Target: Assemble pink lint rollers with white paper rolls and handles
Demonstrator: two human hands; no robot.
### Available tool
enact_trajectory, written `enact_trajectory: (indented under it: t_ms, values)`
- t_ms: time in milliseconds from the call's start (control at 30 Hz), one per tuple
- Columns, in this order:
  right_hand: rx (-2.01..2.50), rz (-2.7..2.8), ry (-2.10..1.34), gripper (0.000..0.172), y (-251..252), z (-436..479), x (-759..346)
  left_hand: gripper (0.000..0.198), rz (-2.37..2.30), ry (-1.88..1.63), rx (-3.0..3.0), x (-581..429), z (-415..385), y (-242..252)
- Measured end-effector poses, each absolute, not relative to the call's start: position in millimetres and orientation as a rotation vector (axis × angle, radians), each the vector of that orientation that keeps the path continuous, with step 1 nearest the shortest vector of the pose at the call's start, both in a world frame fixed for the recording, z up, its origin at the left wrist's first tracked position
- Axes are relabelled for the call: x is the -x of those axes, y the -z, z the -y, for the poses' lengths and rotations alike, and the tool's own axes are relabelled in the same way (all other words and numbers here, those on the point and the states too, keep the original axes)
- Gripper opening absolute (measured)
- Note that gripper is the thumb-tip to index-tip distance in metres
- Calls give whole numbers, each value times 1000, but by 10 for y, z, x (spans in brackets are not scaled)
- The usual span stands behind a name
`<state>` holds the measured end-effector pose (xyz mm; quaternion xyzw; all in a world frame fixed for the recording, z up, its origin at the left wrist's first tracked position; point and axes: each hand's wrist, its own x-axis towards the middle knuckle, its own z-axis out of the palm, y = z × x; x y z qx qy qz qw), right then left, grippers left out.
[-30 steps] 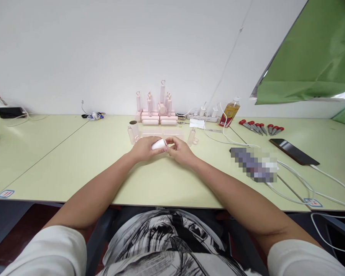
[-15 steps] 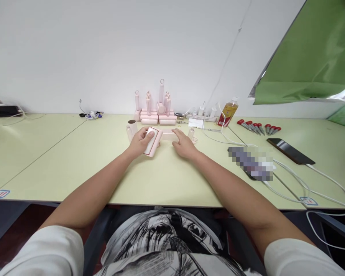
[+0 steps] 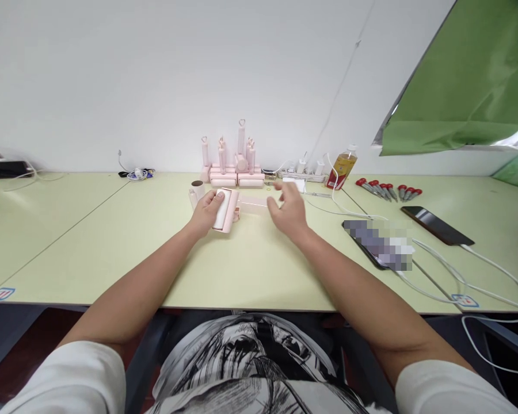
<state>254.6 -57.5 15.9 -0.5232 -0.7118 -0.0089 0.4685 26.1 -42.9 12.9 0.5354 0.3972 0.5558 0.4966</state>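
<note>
My left hand [image 3: 204,215] is closed around a pink lint roller [image 3: 230,214], thumb on its white roll. A pale pink bar [image 3: 253,204], like a cover or handle, reaches from just behind the roller towards my right hand; whether the two are joined I cannot tell. Raised over the table, my right hand [image 3: 290,214] has its fingers bent and apart, with nothing visible in them. Close behind my left hand stands an open cardboard tube [image 3: 197,187].
Several assembled pink lint rollers [image 3: 237,164] stand and lie by the wall. To the right are a power strip [image 3: 306,174], a drink bottle [image 3: 343,167], several red-handled screwdrivers [image 3: 382,188], a black phone [image 3: 437,225] and a partly blurred phone [image 3: 373,247] with white cables.
My right hand has lifted and moved right, its fingers pointing more upward. My left hand has shifted slightly left with the lint roller still in it.
</note>
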Motion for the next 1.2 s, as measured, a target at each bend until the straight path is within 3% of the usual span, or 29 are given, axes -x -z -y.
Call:
enact_trajectory:
  t_ms: [167,233,300,400,700,900,1200]
  values:
    - [1688,1489,90,63,-246,426,-2811,46,-955,-1355,-1280,-242,394,-98]
    - [1851,1518,-35,55,-183,334,-2892,46,-967,-1359,-1268,-239,385,-103]
    - [1903,1570,-105,35,-122,270,-2938,47,-976,-1370,-1254,-236,377,-112]
    - [1737,1617,-116,19,-101,269,-2933,48,-979,-1389,-1236,-232,365,-122]
    - [941,1997,-152,27,-155,684,-2474,50,-899,-1337,-1111,-236,364,-129]
    - [931,2155,-193,39,-105,847,-2278,54,-885,-1294,-1096,-257,405,-134]
    - [963,2178,-174,34,-92,870,-2253,53,-828,-1236,-1163,-290,466,-136]
